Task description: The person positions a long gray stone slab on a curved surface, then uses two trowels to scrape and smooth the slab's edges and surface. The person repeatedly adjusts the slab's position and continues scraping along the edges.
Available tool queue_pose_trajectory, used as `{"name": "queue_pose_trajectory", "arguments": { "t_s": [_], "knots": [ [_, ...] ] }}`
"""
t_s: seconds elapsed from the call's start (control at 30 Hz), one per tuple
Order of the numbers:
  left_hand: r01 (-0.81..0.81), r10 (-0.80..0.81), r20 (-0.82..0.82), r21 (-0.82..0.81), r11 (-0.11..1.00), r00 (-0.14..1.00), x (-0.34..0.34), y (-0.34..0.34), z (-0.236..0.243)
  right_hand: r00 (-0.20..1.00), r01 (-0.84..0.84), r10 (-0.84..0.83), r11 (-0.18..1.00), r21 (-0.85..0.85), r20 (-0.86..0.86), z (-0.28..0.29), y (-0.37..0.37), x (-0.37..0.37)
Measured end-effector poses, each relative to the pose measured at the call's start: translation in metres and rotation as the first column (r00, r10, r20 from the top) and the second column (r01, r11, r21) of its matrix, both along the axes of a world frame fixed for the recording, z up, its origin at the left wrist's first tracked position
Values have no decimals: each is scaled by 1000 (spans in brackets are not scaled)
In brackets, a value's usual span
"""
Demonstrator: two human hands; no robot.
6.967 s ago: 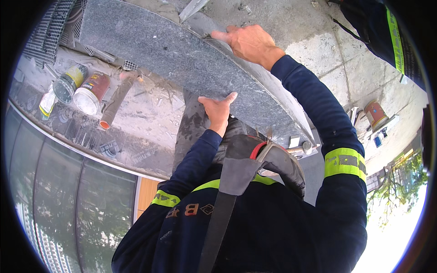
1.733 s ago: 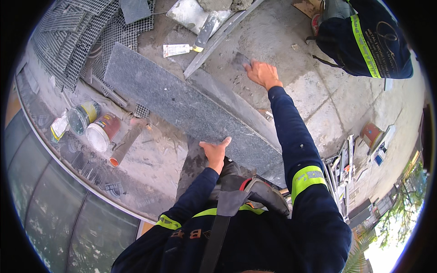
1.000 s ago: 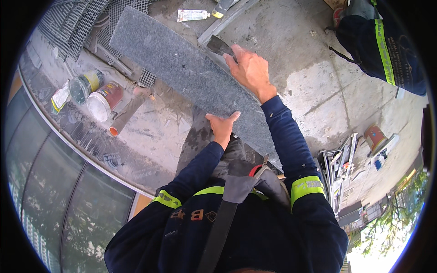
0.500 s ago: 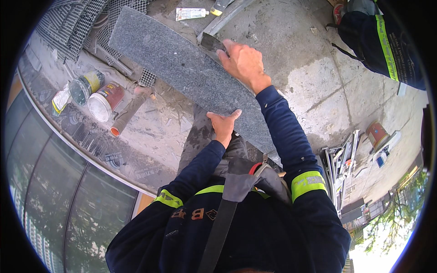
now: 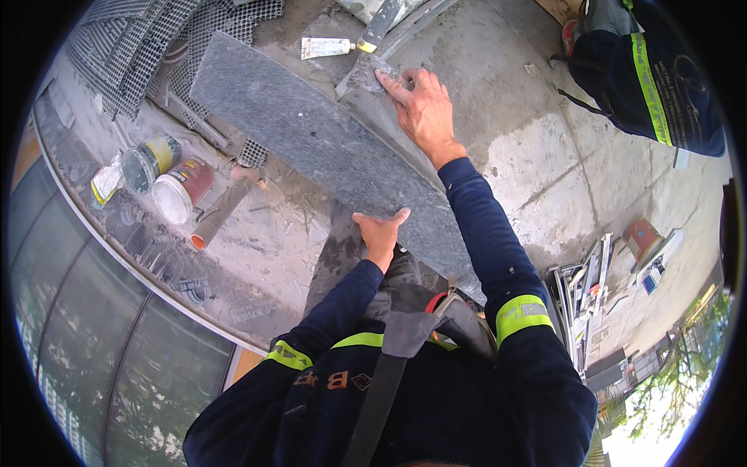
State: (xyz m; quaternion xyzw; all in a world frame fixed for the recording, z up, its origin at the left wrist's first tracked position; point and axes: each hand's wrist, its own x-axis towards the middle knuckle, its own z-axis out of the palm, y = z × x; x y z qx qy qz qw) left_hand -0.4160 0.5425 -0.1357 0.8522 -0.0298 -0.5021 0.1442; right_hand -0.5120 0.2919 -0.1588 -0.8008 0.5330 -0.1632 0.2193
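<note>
A long speckled grey stone slab (image 5: 311,124) runs from the upper left to my lap, at a slant. My left hand (image 5: 380,233) grips its near edge, thumb stretched over the top face and the other fingers partly hidden. Beyond the slab's far edge, my right hand (image 5: 424,109) pinches a thin, flat scraper-like blade (image 5: 362,76) between thumb and fingers. Its dusty grey face is turned up, and its exact kind is hard to make out. Farther off lies a white tube (image 5: 327,48) with a yellow tip beside a dark-bladed tool (image 5: 380,27) with a yellow end.
Grey plastic grid sheets (image 5: 140,54) are piled at far left. Two tubs, one grey-green (image 5: 138,167) and one red and white (image 5: 175,194), stand near an orange-ended pipe (image 5: 214,214). Metal offcuts (image 5: 580,292) and a reddish bucket (image 5: 644,240) lie right. Another person (image 5: 646,86) is at upper right.
My right hand has shifted slightly away from the slab's far edge. The blade has turned from its dark side to its pale, dusty face. My left hand keeps its hold.
</note>
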Motion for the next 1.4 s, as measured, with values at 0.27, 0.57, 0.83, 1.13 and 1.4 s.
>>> {"name": "queue_pose_trajectory", "arguments": {
  "t_s": [0.27, 0.57, 0.83, 1.13, 1.4],
  "knots": [
    [1, -1, 8, -36, 999, 1000, 1, -5, -11, 959, -88, 172, 935, 344, -223, -2, 19, -83],
    [0, 0, 14, -14, 1000, 1000, -1, 6, -6, 996, 40, -69, 894, 446, 49, 54, 6, -3],
    [-42, 40, -69, -27, 999, 997, 2, 0, 1, 999, 13, -25, 934, 356, 29, 43, 0, 17],
    [-21, 21, -41, 9, 1000, 999, 0, 0, -1, 1000, -7, 15, 944, 329, -23, 43, 0, 22],
    [-15, 14, -16, -35, 999, 1000, 0, 3, -6, 999, 12, 7, 941, 338, -54, 45, -1, 28]
  ]
}}
